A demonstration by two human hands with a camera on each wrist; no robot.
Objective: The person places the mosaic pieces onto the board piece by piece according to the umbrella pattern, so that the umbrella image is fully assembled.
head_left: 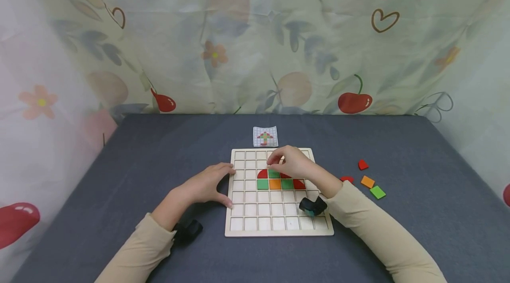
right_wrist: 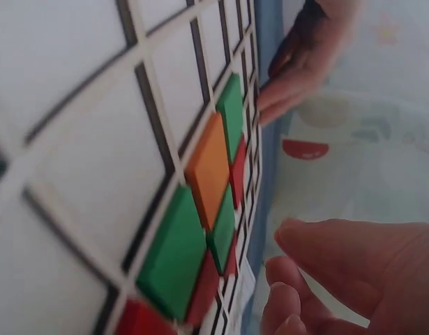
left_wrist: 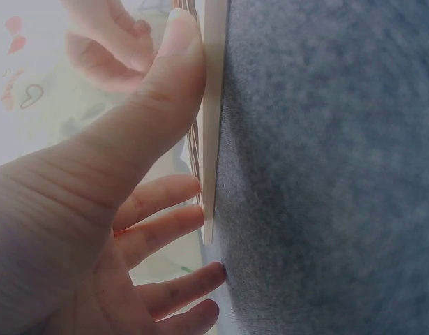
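A pale wooden grid board lies on the dark table. In its middle cells sit several tiles: a green square, an orange square, and a red rounded piece in one row, with another green square and red pieces above. My left hand rests along the board's left side, thumb and fingertips at its edge, fingers fairly straight. Above the upper row hovers my right hand, fingers bent; the right wrist view shows thumb and fingertips slightly apart, with no piece visible between them.
A small printed card with a coloured grid pattern lies behind the board. To the right are loose pieces: a red one, an orange square, a green square, and another red piece partly behind the right forearm.
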